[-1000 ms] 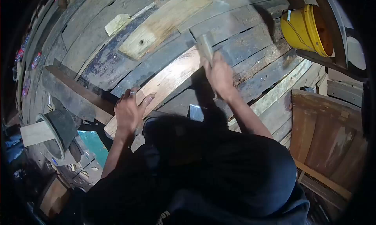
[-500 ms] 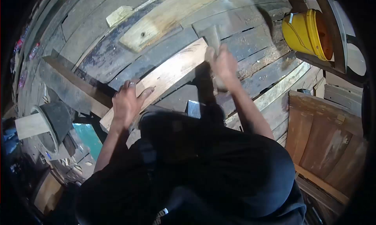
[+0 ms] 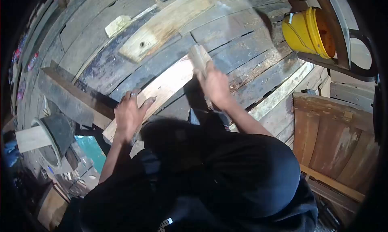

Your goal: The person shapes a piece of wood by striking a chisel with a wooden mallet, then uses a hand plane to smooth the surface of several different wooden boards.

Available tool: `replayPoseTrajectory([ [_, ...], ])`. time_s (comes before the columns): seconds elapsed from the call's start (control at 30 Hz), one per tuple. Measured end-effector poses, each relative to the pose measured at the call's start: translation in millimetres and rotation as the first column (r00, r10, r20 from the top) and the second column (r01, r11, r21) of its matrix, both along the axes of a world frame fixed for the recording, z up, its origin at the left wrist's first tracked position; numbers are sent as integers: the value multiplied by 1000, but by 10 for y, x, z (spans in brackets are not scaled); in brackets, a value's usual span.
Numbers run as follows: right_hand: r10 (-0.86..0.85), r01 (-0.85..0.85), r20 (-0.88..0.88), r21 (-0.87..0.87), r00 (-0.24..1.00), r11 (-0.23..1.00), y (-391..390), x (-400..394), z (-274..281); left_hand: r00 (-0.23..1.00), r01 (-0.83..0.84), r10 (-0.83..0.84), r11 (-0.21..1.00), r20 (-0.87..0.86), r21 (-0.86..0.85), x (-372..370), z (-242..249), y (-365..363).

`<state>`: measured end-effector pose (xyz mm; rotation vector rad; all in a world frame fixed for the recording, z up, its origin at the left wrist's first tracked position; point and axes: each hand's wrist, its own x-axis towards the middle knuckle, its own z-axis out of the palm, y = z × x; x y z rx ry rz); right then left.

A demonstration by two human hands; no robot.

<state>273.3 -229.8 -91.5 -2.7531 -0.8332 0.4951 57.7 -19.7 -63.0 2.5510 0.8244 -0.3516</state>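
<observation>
A pale wooden board (image 3: 167, 79) lies slantwise on the plank floor (image 3: 234, 38) before me. My left hand (image 3: 129, 113) presses on its lower left part, with the fingers over the far edge and the thumb on top. My right hand (image 3: 216, 86) is closed round a flat greyish block-like tool (image 3: 199, 59), which lies across the board's upper right end. What the tool's underside looks like is hidden.
Another wooden plank (image 3: 161, 28) with a dark hole lies beyond the board. A yellow bucket (image 3: 301, 32) lies tipped at the upper right. Brown wooden panel (image 3: 323, 139) at right; dark bucket (image 3: 60, 131) and angled beam (image 3: 76, 92) at left.
My right hand has moved left with the tool, from beside the board's far end onto it. My left hand stays on the board. The view has shifted slightly.
</observation>
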Motion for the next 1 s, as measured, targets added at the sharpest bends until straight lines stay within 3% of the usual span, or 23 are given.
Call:
replayPoseTrajectory([
  [0.1,-14,13,-28,-50,1000,999,-15,92,14,997,-5,0,998,-80,-55,47,-7,6],
  [0.13,-47,45,71,27,996,999,-44,177,-76,998,7,-10,999,-57,-52,85,-18,6],
  [0.23,-162,158,57,63,985,985,-12,325,-137,999,33,-35,998,-39,-47,121,1,-28],
  [0.3,-62,62,29,9,998,998,11,18,0,997,67,-67,998,-39,-6,112,-62,-29],
  [0.33,14,-17,41,75,999,997,-22,-139,-80,998,62,-62,998,-25,-1,110,-75,-30],
  [0.43,26,-28,67,26,997,999,-58,-38,-82,998,47,-49,998,-37,-41,110,-89,-25],
  [0.47,-62,59,39,65,997,996,-80,83,-120,999,43,-44,998,-31,-36,105,-59,-34],
  [0.5,-153,153,40,-7,987,988,-28,273,-144,998,46,-48,998,-42,-35,40,-62,-49],
  [0.57,-134,136,71,-17,988,991,-15,207,-96,999,46,-46,999,-20,-18,91,-80,-38],
  [0.63,67,-67,49,-9,997,998,-20,-121,-125,999,45,-44,999,-16,22,139,-97,-47],
  [0.7,83,-87,61,57,995,995,-22,-162,-61,998,57,-56,998,-35,30,114,-73,-53],
  [0.77,-110,110,31,21,993,994,-27,135,-30,998,30,-32,999,-48,-31,97,-84,-52],
  [0.83,-160,159,23,44,987,986,-36,398,-39,999,10,-11,1000,-35,-21,121,-40,-64],
  [1.0,39,-38,-22,41,999,998,55,-86,-43,1000,18,-19,999,-19,-42,119,-76,-41],
])
